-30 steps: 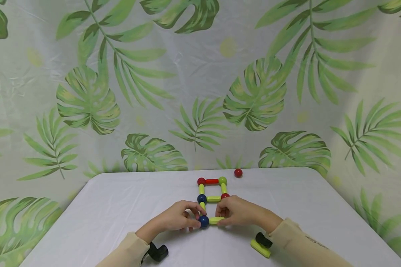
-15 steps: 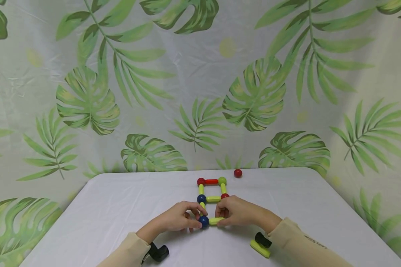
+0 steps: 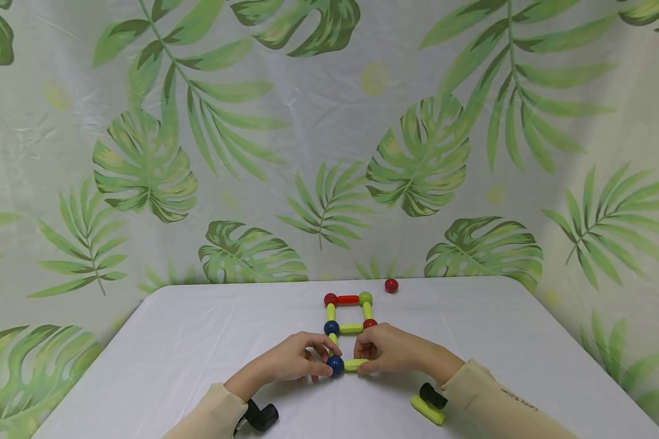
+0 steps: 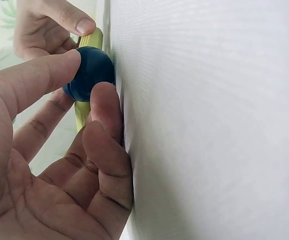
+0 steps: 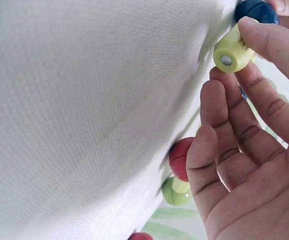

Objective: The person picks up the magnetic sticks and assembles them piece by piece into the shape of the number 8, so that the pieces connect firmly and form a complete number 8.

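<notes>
My left hand (image 3: 296,355) pinches a dark blue ball (image 3: 335,365) at the near left corner of a frame of balls and magnetic rods; the left wrist view shows thumb and fingers around the blue ball (image 4: 93,74). My right hand (image 3: 392,349) pinches a yellow-green magnetic rod (image 3: 354,364) that meets the blue ball's right side. In the right wrist view the free end of this rod (image 5: 230,54) shows a round metal tip. Beyond the hands, yellow-green and red rods join a second blue ball (image 3: 332,328), two red balls and a green ball (image 3: 365,298) into a square.
A loose red ball (image 3: 391,285) lies at the table's back edge, right of the frame. A loose yellow-green rod (image 3: 427,409) lies by the right sleeve, partly overlapped by the black wrist camera (image 3: 432,395). A leaf-patterned curtain (image 3: 329,140) hangs behind the white table (image 3: 208,317).
</notes>
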Motion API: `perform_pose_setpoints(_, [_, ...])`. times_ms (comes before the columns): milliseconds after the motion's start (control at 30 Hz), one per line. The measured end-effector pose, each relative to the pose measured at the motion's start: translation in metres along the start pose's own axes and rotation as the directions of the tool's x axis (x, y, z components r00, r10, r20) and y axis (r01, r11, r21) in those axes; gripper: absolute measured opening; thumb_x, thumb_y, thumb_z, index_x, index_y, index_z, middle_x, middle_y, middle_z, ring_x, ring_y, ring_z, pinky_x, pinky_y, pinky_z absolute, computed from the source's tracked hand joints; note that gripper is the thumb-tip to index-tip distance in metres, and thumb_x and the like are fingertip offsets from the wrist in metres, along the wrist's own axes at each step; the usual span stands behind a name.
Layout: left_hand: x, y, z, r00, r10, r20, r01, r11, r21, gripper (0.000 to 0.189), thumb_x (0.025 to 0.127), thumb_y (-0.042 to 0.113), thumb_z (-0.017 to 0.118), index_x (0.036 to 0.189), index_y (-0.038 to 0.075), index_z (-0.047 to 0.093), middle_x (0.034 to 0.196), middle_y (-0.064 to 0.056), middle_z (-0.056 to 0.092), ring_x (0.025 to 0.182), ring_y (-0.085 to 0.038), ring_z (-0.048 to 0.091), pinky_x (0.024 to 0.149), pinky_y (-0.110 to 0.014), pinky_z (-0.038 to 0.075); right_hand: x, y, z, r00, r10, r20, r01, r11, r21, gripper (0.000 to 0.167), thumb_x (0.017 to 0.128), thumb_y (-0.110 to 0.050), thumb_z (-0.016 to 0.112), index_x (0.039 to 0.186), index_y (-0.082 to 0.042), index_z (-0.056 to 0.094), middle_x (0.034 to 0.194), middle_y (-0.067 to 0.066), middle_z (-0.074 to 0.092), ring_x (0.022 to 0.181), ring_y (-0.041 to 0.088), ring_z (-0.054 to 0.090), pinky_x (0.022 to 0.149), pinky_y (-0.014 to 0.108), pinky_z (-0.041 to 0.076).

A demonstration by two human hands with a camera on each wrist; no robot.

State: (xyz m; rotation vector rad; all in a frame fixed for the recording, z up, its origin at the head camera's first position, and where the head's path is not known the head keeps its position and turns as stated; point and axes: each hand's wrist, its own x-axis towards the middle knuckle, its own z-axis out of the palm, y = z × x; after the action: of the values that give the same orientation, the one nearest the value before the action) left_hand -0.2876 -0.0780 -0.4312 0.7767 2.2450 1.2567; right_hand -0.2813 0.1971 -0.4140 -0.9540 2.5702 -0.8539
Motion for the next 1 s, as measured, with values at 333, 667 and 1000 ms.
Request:
perform_pose_setpoints(333, [0.0,-0.0016,-0.0004,1.0,0.009,0.002,-0.009,1.0,0.002,0.024,0.098,0.012,0.078,0.121,0.02,0.075,0.103,-0.001,0.067,0.067,-0.014,0.065,0.058,-0.027,0.048,0.0006,0.001,0.0006,1.0,0.008,0.002,-0.008,1.0,0.003,0.014,0.092,-0.021,0.087,0.096,-0.016,0.074,0.083,-0.011,0.064,0.075,0.001,0.056,0.073,0.02,0.052])
perform_pose_setpoints(667, [-0.0008,-0.0013,-0.0004,1.0,0.008,0.004,-0.008,1.0,-0.014,0.027,0.098,0.012,0.078,0.124,0.015,0.075,0.103,-0.002,0.066,0.067,-0.015,0.065,0.058,-0.028,0.048,0.0011,0.0012,0.0007,1.0,0.011,0.004,-0.011,1.0,0.015,0.014,0.092,-0.021,0.086,0.096,-0.015,0.074,0.084,-0.011,0.065,0.076,0.002,0.057,0.073,0.02,0.052])
perform_pose_setpoints(1000, [-0.0008,-0.0008,0.0001,1.0,0.003,0.005,-0.003,1.0,-0.005,0.025,0.098,0.014,0.079,0.123,0.019,0.075,0.104,-0.002,0.066,0.067,-0.015,0.064,0.059,-0.028,0.048,0.0002,0.0015,-0.0002,1.0,0.006,0.008,-0.006,1.0,0.014,0.014,0.093,-0.022,0.086,0.097,-0.016,0.074,0.084,-0.011,0.065,0.076,0.002,0.056,0.073,0.019,0.052])
